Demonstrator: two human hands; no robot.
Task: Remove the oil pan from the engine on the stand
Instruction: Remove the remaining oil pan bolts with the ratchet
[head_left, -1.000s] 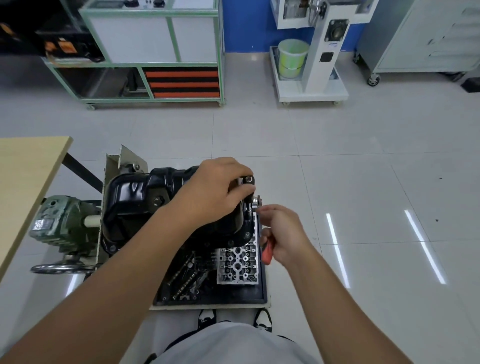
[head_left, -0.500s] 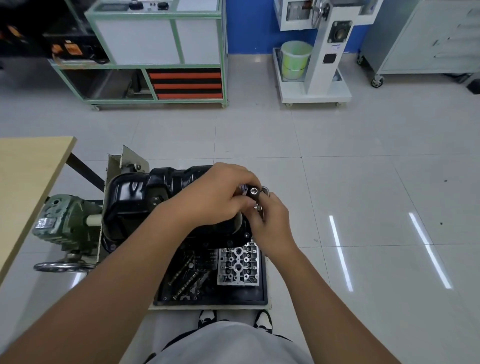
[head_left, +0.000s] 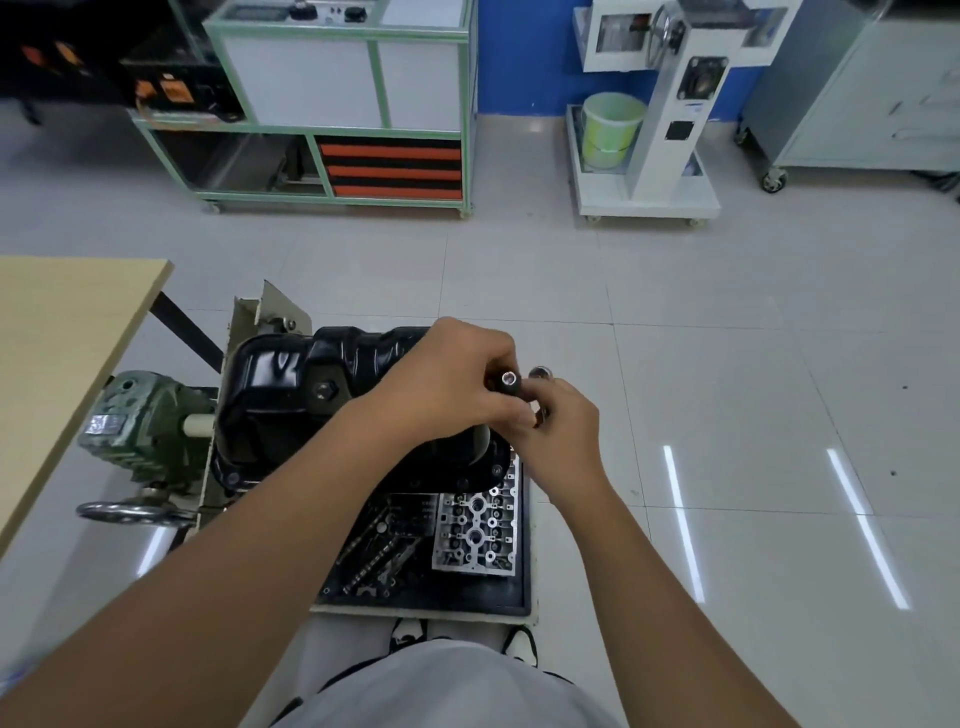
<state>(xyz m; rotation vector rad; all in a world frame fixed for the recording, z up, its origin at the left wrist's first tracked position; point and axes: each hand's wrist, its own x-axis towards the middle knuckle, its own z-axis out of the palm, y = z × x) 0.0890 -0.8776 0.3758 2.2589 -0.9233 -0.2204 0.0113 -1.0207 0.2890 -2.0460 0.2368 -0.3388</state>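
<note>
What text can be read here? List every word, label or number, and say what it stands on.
None can be read.
Silver plate on the green gearbox: print too blurred.
Blue-and-white label on the white machine column: too small.
Orange labels on the black equipment: no legible text.
Control panel on the green-framed cabinet: markings too small.

Even overhead light is filling the room. Two bright streaks are glaring off the glossy floor (head_left: 727, 364) at right. Wide-angle distortion is bending the edges. The near forearms are blurring slightly; shadows are falling soft.
</note>
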